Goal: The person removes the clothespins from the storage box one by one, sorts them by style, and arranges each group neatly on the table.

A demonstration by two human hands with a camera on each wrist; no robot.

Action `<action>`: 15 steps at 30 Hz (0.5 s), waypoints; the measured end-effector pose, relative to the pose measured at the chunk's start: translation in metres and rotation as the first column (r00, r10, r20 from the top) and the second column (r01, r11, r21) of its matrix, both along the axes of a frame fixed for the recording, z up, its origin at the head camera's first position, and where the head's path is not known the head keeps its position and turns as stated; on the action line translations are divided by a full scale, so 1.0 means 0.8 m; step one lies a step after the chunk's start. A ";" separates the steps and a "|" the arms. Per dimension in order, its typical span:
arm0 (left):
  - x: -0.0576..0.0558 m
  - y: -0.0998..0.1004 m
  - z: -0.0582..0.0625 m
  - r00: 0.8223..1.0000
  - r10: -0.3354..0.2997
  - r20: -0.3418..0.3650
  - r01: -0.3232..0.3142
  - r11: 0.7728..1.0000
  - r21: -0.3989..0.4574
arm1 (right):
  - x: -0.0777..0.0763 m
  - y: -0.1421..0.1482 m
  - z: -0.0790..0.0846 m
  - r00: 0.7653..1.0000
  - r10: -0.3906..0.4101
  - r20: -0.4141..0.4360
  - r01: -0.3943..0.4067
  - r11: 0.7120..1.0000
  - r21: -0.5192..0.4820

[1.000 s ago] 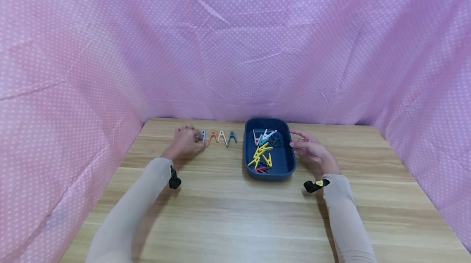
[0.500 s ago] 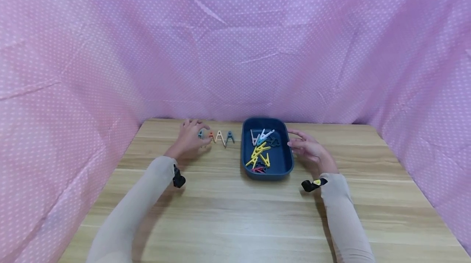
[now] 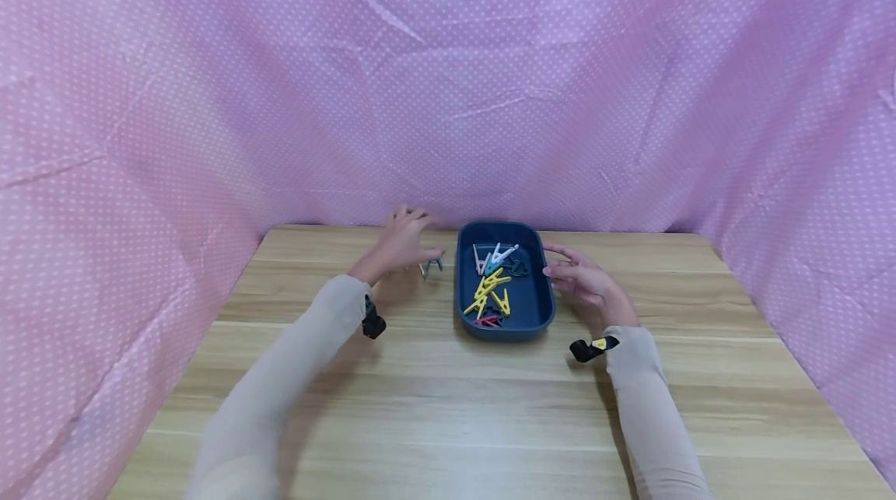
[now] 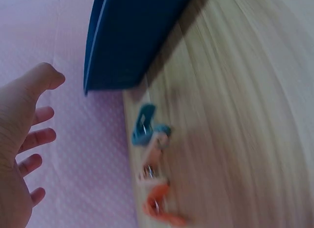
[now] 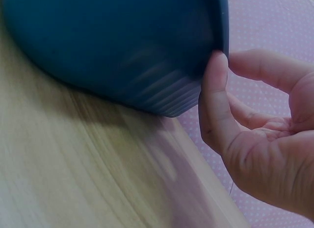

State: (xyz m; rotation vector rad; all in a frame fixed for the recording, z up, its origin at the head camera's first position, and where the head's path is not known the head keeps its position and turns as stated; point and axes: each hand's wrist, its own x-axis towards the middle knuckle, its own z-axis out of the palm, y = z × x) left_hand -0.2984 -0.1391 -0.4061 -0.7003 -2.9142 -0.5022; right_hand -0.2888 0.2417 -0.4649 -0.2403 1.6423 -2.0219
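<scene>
My left hand [image 3: 400, 242], fingers spread, hovers over a row of plastic clothespins and holds nothing. In the left wrist view a blue-green clothespin [image 4: 143, 129], a cream clothespin [image 4: 151, 162] and an orange clothespin [image 4: 156, 204] stand on the table; that hand [image 4: 17, 139] is apart from them. My right hand [image 3: 586, 281] touches the right side of a dark blue box [image 3: 507, 335], thumb and finger [image 5: 262, 68] against its wall near the rim. Inside the box lie several yellow clothespins [image 3: 492, 282], white ones [image 3: 502, 253] and a red one [image 3: 488, 321].
The wooden table [image 3: 448, 414] ends at a pink dotted curtain [image 3: 448, 134] behind the box and the row. More curtain hangs along both sides. Dark clips [image 3: 518, 268] also lie in the box.
My left hand has moved right along the row towards the box, passing over the clothespins. The right hand stays at the box. The whole head view has shifted slightly.
</scene>
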 end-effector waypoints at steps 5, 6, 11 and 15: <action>-0.003 0.035 0.007 0.997 -0.054 0.059 0.056 0.998 -0.037 | 0.001 0.001 0.001 1.000 0.002 -0.003 -0.002 1.000 0.003; -0.003 0.041 0.007 0.996 -0.063 0.067 0.066 0.997 -0.051 | 0.002 0.001 0.001 1.000 0.007 -0.011 -0.007 1.000 0.002; -0.010 0.071 0.002 0.989 -0.110 0.102 0.120 0.988 -0.097 | 0.001 0.002 0.000 0.999 0.022 -0.041 -0.022 1.000 0.009; -0.015 0.088 -0.004 0.979 -0.153 0.134 0.172 0.974 -0.146 | 0.001 0.002 0.000 0.999 0.022 -0.043 -0.021 1.000 0.022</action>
